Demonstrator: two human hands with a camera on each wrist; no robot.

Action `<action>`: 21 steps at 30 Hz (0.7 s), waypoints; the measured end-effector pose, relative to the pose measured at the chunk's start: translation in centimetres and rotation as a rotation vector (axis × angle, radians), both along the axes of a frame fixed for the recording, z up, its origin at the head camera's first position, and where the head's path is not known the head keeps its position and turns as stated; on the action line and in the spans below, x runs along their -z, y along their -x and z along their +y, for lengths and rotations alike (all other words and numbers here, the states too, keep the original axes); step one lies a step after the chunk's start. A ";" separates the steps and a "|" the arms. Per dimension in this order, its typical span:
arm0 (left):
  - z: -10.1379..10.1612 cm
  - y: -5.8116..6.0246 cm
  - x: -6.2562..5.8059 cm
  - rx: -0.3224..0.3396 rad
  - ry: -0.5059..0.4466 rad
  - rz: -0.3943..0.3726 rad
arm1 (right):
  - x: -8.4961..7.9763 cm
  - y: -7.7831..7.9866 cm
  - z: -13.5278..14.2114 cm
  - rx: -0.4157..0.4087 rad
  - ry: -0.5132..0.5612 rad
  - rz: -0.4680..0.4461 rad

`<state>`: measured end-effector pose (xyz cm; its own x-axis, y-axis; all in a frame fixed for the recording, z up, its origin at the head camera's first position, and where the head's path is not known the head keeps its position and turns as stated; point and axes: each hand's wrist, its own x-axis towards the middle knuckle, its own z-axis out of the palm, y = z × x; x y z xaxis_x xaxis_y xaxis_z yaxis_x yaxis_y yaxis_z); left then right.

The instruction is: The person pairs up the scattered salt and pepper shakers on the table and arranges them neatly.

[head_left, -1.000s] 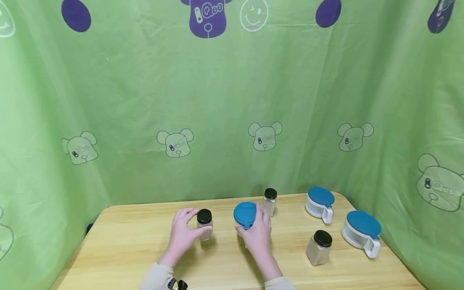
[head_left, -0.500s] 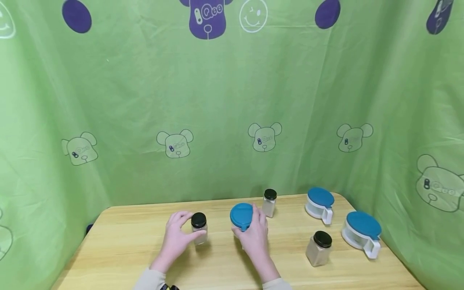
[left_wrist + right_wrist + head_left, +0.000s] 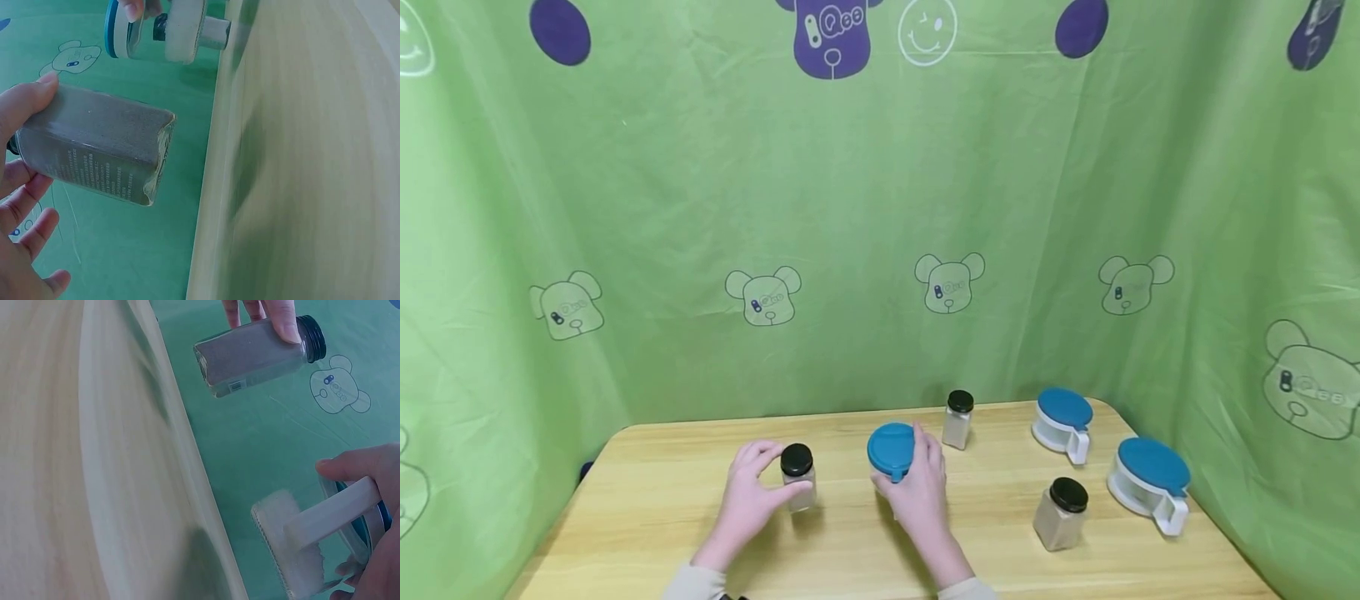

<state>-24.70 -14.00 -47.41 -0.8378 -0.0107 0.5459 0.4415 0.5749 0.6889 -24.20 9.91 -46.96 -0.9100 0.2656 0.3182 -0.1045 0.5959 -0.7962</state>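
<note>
My left hand [image 3: 748,498] pinches a square spice jar [image 3: 797,482] near its black lid, between thumb and fingers. Greyish-brown powder fills this jar, and in the left wrist view the spice jar [image 3: 97,144] hangs with its base off the table. To the right, my right hand [image 3: 922,500] grips a round seasoning jar [image 3: 891,448] by its blue lid area. The right wrist view shows that seasoning jar [image 3: 281,540] with a white handle and white contents, also raised above the tabletop. A gap separates the two held jars.
Behind my right hand stands a slim black-lidded jar [image 3: 957,421]. Another black-lidded jar [image 3: 1060,517] is at the right, near two blue-lidded jars with white handles, one farther back [image 3: 1063,412] and one nearer [image 3: 1148,471]. A green curtain [image 3: 850,350] borders the wooden table [image 3: 640,500].
Both hands have moved left and slightly toward me, each carrying its jar. The left hand has shifted a little more, widening the gap. The other jars have stayed put.
</note>
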 end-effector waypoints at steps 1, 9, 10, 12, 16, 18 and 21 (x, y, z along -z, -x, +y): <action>-0.1 0.0 0.0 0.002 -0.002 -0.004 | 0.0 0.0 -0.1 -0.001 0.000 0.004; -1.0 -0.4 0.3 0.004 0.009 -0.010 | 0.0 -0.3 -0.5 -0.011 -0.003 0.009; -1.1 -0.4 0.3 0.004 0.013 -0.005 | -0.1 -0.3 -0.6 -0.012 -0.005 0.011; -1.3 -0.5 0.3 0.009 0.016 -0.002 | -0.2 -0.4 -0.8 -0.014 -0.008 0.017; -1.7 -0.7 0.3 0.018 0.024 -0.022 | -0.2 -0.5 -1.1 -0.021 -0.015 0.021; -2.0 -0.8 0.3 0.027 0.024 -0.035 | -0.2 -0.6 -1.2 -0.025 -0.017 0.019; -2.3 -1.0 0.3 0.029 0.027 -0.042 | -0.1 -0.8 -1.5 -0.029 -0.021 0.018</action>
